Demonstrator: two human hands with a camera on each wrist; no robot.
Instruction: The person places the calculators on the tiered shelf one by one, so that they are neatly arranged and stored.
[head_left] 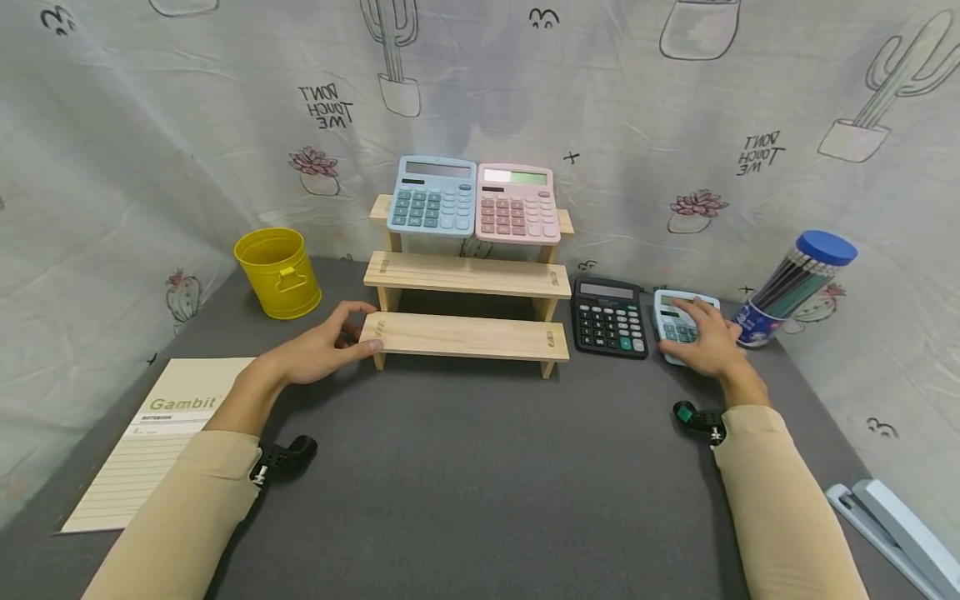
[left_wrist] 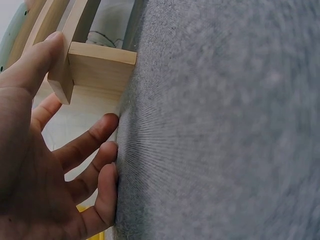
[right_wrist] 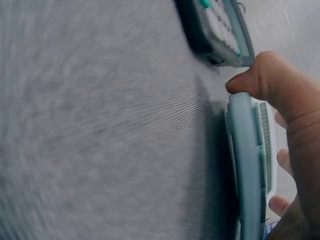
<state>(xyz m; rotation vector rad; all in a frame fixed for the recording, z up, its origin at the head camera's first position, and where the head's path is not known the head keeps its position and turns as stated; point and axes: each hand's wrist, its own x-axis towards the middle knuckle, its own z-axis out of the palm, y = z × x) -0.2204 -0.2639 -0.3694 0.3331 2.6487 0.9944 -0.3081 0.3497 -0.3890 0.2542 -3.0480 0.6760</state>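
My left hand (head_left: pixel 318 346) pinches the left end of the lowest tier of a wooden step shelf (head_left: pixel 465 335), thumb along the front edge. In the left wrist view its other fingers (left_wrist: pixel 92 137) are bent beside the shelf's leg, low over the grey cloth. My right hand (head_left: pixel 708 343) grips a small light blue calculator (head_left: pixel 677 332) to the right of the shelf. The thumb (right_wrist: pixel 245 82) sits at the calculator's left edge, with fingers reaching across to the far side. Between the shelf and that hand lies a black calculator (head_left: pixel 611 318).
A blue calculator (head_left: pixel 433 200) and a pink calculator (head_left: pixel 517 204) lean side by side on the top tier. On the left are a yellow bucket (head_left: pixel 277 275) and a notepad (head_left: pixel 150 450). A blue-lidded pencil tub (head_left: pixel 787 292) and a stapler (head_left: pixel 896 533) stand right.
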